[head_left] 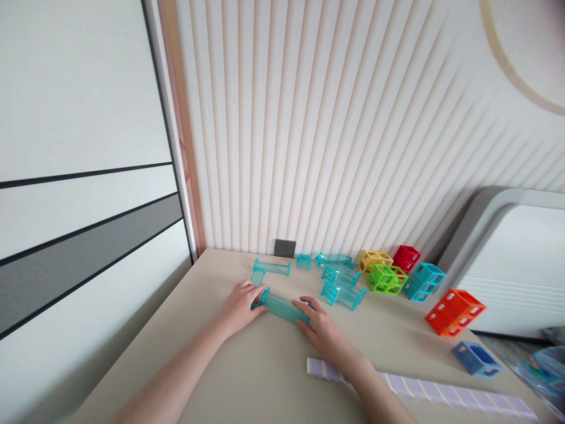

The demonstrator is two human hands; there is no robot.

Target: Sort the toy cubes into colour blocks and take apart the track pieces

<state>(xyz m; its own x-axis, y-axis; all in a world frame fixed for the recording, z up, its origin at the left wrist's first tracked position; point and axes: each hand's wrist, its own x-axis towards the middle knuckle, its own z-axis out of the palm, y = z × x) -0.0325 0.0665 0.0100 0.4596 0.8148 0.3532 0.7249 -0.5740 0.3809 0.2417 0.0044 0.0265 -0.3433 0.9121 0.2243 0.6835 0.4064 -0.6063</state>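
Note:
A long translucent teal track piece [282,307] lies flat on the table between my two hands. My left hand [242,306] is closed at its left end, where a shorter teal piece [258,275] meets the hand from behind; my fingers partly hide that junction. At the other end, my right hand [324,330] grips the long piece between thumb and fingers. Just beyond, another straight teal track piece [272,268] reaches to the right from the short piece's far end; whether they are joined I cannot tell.
Several curved teal pieces [343,293] lie to the right, and a small teal block [303,261] sits by the wall socket [285,248]. Farther right stand green [386,279], orange [454,312] and blue [477,358] frame blocks. A lilac strip [441,393] passes under my right forearm.

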